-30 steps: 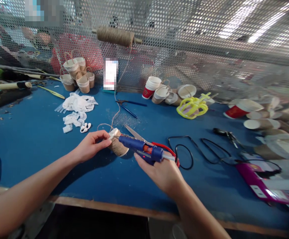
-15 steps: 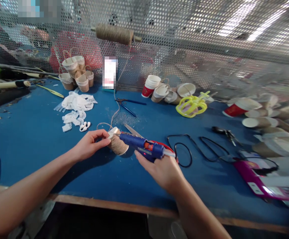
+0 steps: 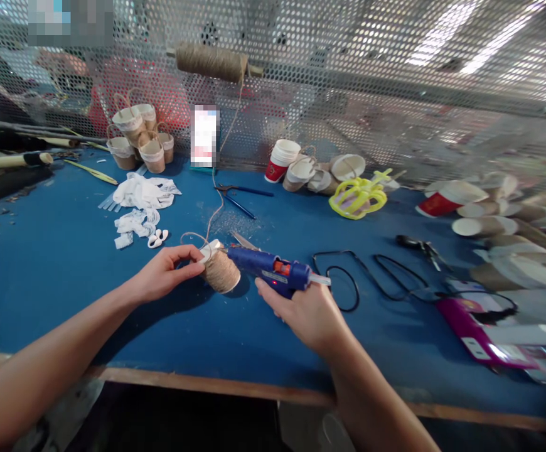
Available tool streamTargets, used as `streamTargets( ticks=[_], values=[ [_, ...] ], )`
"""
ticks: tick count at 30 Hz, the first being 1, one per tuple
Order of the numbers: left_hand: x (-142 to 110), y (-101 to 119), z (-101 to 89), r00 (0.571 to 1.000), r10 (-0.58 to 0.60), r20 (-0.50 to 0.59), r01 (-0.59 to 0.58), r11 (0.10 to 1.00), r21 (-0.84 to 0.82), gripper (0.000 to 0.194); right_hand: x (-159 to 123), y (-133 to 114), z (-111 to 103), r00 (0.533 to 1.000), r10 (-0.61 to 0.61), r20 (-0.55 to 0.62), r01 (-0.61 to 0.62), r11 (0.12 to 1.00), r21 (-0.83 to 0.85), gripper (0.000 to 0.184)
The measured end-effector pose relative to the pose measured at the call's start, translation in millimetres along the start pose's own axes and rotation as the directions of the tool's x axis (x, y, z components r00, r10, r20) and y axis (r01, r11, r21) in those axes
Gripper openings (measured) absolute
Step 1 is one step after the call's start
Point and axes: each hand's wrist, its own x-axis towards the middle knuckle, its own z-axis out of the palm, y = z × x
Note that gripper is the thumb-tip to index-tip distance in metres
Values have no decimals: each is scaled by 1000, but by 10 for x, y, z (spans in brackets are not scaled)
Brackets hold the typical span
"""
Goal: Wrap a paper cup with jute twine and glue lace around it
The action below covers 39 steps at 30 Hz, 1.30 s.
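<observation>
My left hand [image 3: 175, 270] pinches the rim of a small paper cup [image 3: 223, 272] wrapped in brown twine, tilted above the blue table. A strand of twine [image 3: 215, 213] runs from the cup up to a spool [image 3: 211, 63] fixed on the mesh. My right hand [image 3: 304, 314] is closed around a blue hot glue gun [image 3: 268, 262], its nozzle close to the cup's rim. Whether the nozzle touches the rim I cannot tell. Partly behind the gun lie scissors [image 3: 243, 240], their blades showing.
Blue pliers [image 3: 242, 196] lie behind the cup. Left are white lace pieces [image 3: 145, 191] and stacked twine-handled cups [image 3: 134, 135]. A yellow-green basket-like item [image 3: 360, 196], a black cord [image 3: 386, 276] and a purple box [image 3: 473, 333] sit to the right. The perforated mesh [image 3: 324, 94] stands behind.
The whole view has shifted slightly. Both hands keep their holds on the cup and the glue gun; the gun's nozzle stays by the cup's rim, perhaps marginally farther away.
</observation>
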Motion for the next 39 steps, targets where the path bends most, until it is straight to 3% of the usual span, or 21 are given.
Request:
streamTargets(
  ticks=[13,21,39],
  values=[
    [-3,20,-6,1000,13,7,-14,1000,15,16,-35,81,53,998,69,2,-69,997,32,16],
    [6,9,-11,1000,9,5,-9,1000,12,16,-54,44,58,1000,9,4,-9,999,43,13],
    [-5,-1,-21,1000,20,20,-21,1000,15,17,-49,61,50,997,75,-4,-75,995,63,18]
  ],
)
